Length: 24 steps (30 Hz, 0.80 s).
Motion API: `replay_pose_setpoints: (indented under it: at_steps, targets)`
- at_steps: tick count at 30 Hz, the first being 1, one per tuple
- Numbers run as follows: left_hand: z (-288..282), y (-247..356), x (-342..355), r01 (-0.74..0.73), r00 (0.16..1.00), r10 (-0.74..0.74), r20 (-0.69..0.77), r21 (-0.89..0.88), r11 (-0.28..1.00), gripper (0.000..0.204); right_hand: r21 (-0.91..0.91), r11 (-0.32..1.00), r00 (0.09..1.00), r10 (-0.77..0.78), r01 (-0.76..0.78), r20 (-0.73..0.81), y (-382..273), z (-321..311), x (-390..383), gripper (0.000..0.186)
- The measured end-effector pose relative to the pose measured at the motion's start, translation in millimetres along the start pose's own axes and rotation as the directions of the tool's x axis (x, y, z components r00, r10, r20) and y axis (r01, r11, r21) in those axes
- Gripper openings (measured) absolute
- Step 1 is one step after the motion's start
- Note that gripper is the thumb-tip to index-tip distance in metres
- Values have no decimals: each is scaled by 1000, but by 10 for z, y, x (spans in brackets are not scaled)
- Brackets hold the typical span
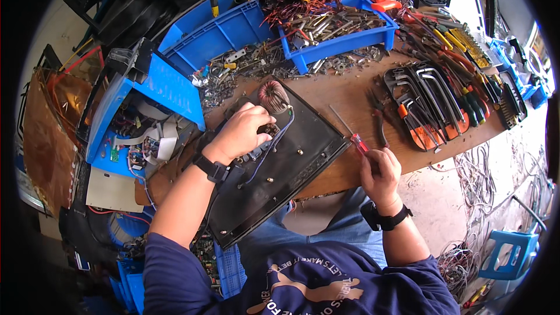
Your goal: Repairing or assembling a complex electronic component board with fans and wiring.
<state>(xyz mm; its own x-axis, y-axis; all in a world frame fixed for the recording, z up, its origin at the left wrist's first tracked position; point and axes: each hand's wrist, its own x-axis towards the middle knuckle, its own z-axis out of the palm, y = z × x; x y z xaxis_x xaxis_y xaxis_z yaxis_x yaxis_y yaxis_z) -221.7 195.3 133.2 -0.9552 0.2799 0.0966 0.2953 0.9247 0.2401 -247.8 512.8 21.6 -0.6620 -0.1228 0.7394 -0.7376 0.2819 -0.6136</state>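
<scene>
My left hand reaches onto a black metal panel, its fingers curled on a part of the electronic assembly there, mostly hidden under them. Above it a ring-shaped copper-wound coil is fixed to the panel, with blue wires running down to the panel's face. In my right hand is a screwdriver with a red, clear handle, its thin shaft pointing up-left, just beside the panel's right edge. Black-handled pliers lie on the wooden bench above that hand.
An opened blue machine casing stands left. Behind are blue bins with metal parts and copper wire, amid scattered hardware. Hex key sets and many hand tools crowd the right. Tangled cables and a blue stool are on the floor at right.
</scene>
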Motion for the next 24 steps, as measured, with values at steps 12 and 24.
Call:
replay_pose_setpoints:
  at_steps: [12,24]
  targets:
    - [74,-101,178,-46,988,33,151,80,996,32,-12,1000,1000,-3,3,18,12,-17,-2,16]
    - [81,-88,188,-101,978,68,199,162,982,28,-10,1000,1000,-9,9,9,1,-25,10,15]
